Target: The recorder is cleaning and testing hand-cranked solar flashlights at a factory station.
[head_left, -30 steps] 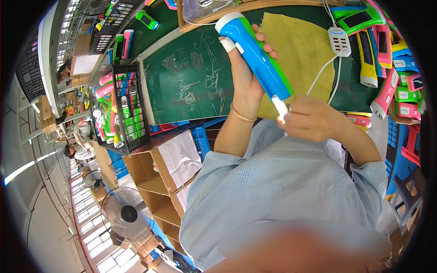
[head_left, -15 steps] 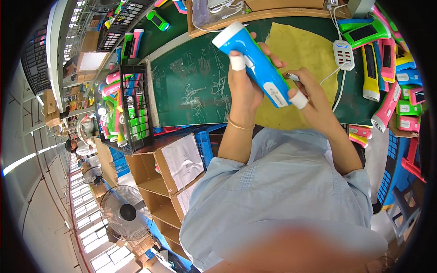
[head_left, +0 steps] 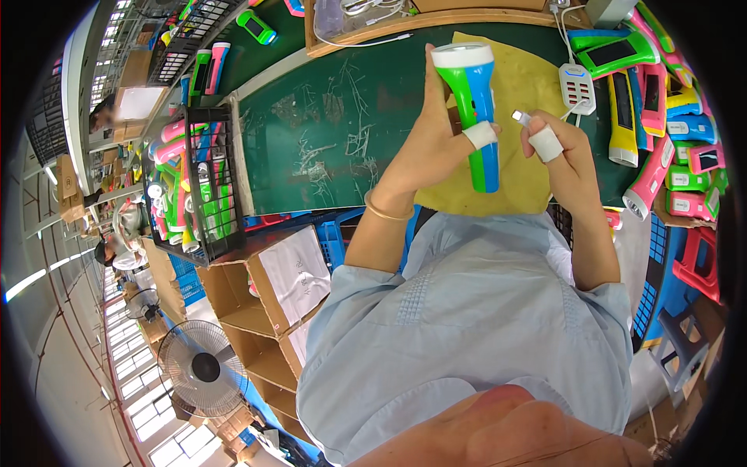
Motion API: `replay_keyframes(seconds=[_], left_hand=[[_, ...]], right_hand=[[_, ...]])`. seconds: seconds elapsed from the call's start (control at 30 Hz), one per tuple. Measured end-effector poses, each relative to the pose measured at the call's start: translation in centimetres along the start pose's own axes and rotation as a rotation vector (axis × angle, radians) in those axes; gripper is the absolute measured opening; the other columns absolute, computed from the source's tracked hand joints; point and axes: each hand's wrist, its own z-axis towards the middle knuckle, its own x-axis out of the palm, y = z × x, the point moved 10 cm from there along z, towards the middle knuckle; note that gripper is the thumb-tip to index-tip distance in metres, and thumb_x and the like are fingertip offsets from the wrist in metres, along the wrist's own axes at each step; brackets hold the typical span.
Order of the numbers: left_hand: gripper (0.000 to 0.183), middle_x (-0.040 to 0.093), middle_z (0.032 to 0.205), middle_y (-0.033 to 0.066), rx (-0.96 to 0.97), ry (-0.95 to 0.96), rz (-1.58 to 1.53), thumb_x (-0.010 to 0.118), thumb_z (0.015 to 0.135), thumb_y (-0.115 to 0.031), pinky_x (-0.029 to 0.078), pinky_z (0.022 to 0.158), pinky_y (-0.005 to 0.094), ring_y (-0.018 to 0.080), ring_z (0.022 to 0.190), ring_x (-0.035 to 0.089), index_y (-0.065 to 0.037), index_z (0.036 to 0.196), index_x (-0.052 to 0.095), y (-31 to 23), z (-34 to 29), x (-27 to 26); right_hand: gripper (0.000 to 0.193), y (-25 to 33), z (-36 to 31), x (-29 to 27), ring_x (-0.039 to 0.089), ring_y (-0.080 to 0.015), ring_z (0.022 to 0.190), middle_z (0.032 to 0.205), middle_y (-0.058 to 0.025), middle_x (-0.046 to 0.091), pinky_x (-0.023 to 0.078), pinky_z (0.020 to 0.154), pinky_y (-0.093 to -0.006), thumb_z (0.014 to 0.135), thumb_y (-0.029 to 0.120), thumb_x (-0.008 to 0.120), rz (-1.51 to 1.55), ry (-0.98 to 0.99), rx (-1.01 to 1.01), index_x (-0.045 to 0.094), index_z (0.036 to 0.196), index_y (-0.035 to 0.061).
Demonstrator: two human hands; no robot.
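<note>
My left hand (head_left: 443,144) is wrapped round a flashlight (head_left: 477,101) with a green and blue body and a white head. The flashlight stands nearly upright in view, its head at the far end, above a yellow cloth (head_left: 517,86). White tape covers the left thumb. To its right, my right hand (head_left: 562,152) pinches a white cable plug (head_left: 523,118), whose tip points toward the flashlight without touching it. A white wrap also covers a right-hand digit. The cable's path behind the right hand is partly hidden.
A white multi-port USB charger (head_left: 576,87) lies right of the cloth, beside many-coloured flashlights (head_left: 622,117). A black crate (head_left: 222,187) of flashlights stands left of the green tabletop (head_left: 288,148). A wooden tray (head_left: 436,23) with cables lines the far side. Cardboard compartments (head_left: 241,300) stand below left.
The flashlight has turned from a slant showing its blue side to nearly upright, with its green side showing. My right hand has moved away from it to the right, holding the plug.
</note>
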Motion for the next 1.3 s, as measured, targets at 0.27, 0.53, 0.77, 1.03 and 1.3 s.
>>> replay_keyframes(seconds=[0.27, 0.53, 0.77, 1.03, 1.3], left_hand=[[0.061, 0.050, 0.098, 0.0123, -0.058, -0.156, 0.307, 0.071, 0.065, -0.011, 0.045, 0.075, 0.0315, 0.0220, 0.086, 0.054, 0.002, 0.115, 0.037, 0.9, -0.3, -0.7], [0.067, 0.053, 0.095, 0.0173, 0.028, -0.292, 0.456, 0.070, 0.063, -0.007, 0.045, 0.072, 0.0346, 0.0272, 0.085, 0.056, 0.003, 0.116, 0.031, -0.4, -0.3, -0.5], [0.062, 0.050, 0.093, 0.0180, 0.000, -0.252, 0.420, 0.068, 0.063, -0.006, 0.044, 0.070, 0.0363, 0.0294, 0.083, 0.054, 0.004, 0.112, 0.031, 0.7, -0.3, 0.0], [0.062, 0.053, 0.089, 0.0148, 0.157, -0.309, 0.528, 0.068, 0.063, -0.004, 0.046, 0.068, 0.0324, 0.0230, 0.079, 0.056, 0.003, 0.113, 0.032, -0.9, -0.6, 0.5], [0.064, 0.053, 0.088, 0.0149, 0.121, -0.375, 0.582, 0.069, 0.063, -0.005, 0.046, 0.068, 0.0345, 0.0263, 0.078, 0.056, 0.002, 0.114, 0.031, -0.2, -0.9, 0.8]], right_hand=[[0.020, 0.3, 2.0, 1.1, 0.042, -0.0168, 0.048, 0.056, -0.0092, 0.048, 0.033, 0.047, -0.0284, 0.085, 0.014, 0.048, -0.189, 0.054, 0.001, 0.058, 0.084, -0.0029], [0.019, 2.5, 1.5, 1.1, 0.053, -0.0326, 0.055, 0.061, -0.0166, 0.054, 0.040, 0.050, -0.0390, 0.083, 0.015, 0.051, -0.651, -0.203, -0.143, 0.054, 0.074, -0.0012], [0.017, 1.4, 1.8, 0.9, 0.053, -0.0353, 0.057, 0.061, -0.0173, 0.053, 0.040, 0.050, -0.0407, 0.083, 0.013, 0.051, -0.563, -0.133, -0.180, 0.052, 0.076, -0.0024], [0.018, -0.3, 1.6, 0.9, 0.051, -0.0354, 0.055, 0.058, -0.0191, 0.050, 0.037, 0.049, -0.0408, 0.085, 0.013, 0.049, -0.431, -0.052, -0.055, 0.052, 0.076, -0.0026], [0.018, -0.1, 1.6, 0.2, 0.051, -0.0358, 0.056, 0.059, -0.0207, 0.052, 0.037, 0.050, -0.0422, 0.083, 0.012, 0.048, -0.526, 0.016, -0.072, 0.055, 0.076, -0.0025]])
